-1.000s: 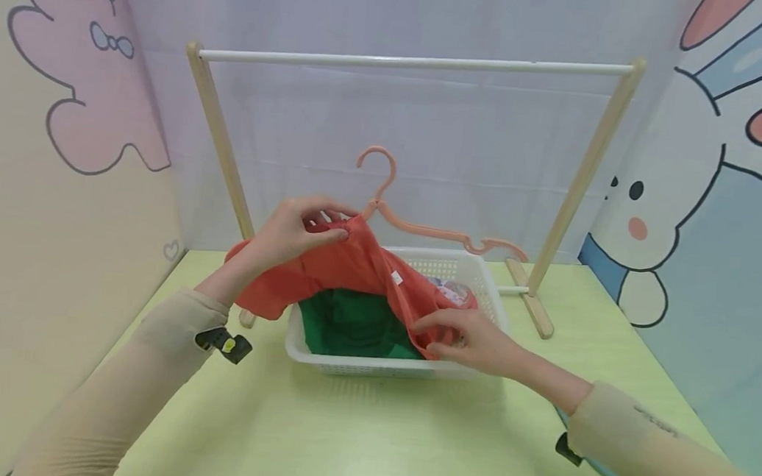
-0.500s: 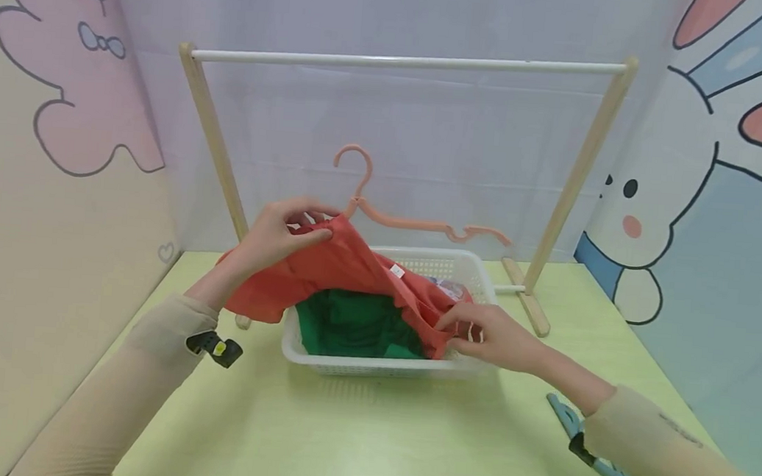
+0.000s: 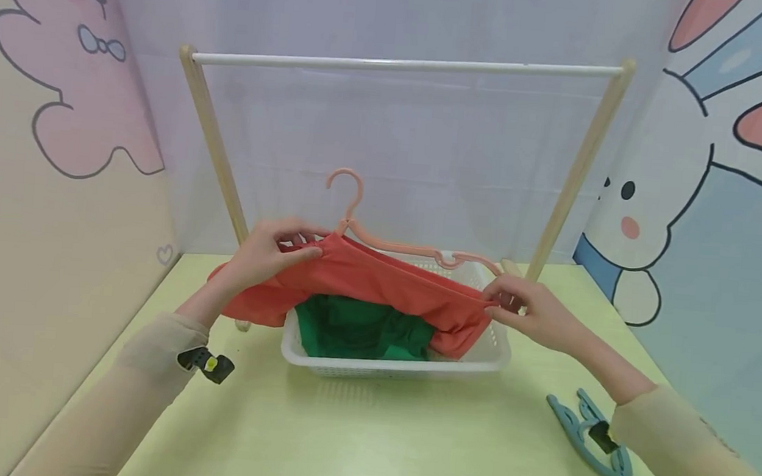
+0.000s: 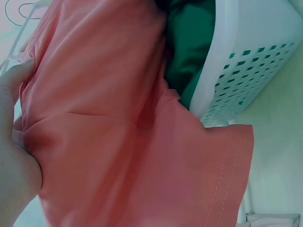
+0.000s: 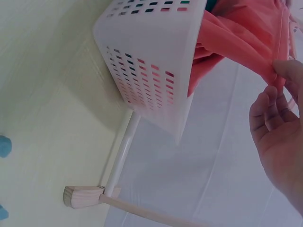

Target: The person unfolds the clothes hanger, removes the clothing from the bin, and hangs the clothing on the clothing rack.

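A red T-shirt [image 3: 378,278] is stretched between both hands over the white basket [image 3: 379,365]. My left hand [image 3: 270,252] grips the shirt's left shoulder beside the neck, thumb in front. One arm of the orange hanger [image 3: 394,246] is hidden inside the shirt there; its hook stands up, and its other arm extends rightward behind the shirt's upper edge. My right hand [image 3: 538,312] pinches that edge at the right end, near the hanger's tip. In the left wrist view, a stitched sleeve [image 4: 222,175] hangs outside the basket. Green cloth [image 3: 355,328] lies in the basket.
A drying rack with a white rail [image 3: 406,65] and wooden legs stands behind the basket. A blue hanger [image 3: 570,426] lies on the table by the right forearm. Cartoon-printed walls enclose the table on both sides.
My right hand has moved right and up, drawing the shirt's edge out straight toward the hanger's tip. The hanger and left hand have shifted slightly left and down.
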### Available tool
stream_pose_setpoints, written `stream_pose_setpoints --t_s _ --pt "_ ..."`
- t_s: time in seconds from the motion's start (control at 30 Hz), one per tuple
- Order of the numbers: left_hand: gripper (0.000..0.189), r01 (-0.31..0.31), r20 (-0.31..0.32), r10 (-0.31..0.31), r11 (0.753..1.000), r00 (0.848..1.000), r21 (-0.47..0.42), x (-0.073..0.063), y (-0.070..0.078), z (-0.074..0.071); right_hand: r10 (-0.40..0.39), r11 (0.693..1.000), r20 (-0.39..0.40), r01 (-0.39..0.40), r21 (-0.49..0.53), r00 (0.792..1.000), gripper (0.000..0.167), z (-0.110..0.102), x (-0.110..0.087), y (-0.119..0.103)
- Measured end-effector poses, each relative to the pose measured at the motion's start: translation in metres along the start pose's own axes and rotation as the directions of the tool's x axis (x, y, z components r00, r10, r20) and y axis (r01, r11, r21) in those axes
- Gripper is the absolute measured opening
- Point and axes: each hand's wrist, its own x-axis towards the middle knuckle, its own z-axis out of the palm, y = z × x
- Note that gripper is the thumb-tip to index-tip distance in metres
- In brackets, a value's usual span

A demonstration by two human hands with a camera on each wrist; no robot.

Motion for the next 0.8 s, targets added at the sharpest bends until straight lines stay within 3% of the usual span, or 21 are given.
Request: stream_pose_setpoints --t_s 0.23,0.47,0.8 --pt "0.031 -0.010 0.010 0.010 1.000 1.000 -0.002 -0.005 0.000 0.002 -0.027 1.000 0.003 0.027 -0.011 1.000 0.021 -0.009 -0.001 0.003" --pt "0.031 0.030 0.021 -0.029 0.999 0.999 -0.013 -0.006 0.000 0.003 -0.073 0.997 -0.003 0.073 -0.017 0.997 0.024 -0.014 -0.002 0.007" --pt "0.032 0.006 0.038 -0.005 1.000 0.999 -0.020 -0.009 0.001 0.005 -0.104 0.995 -0.013 0.105 0.005 0.994 0.031 -0.022 -0.005 0.007"
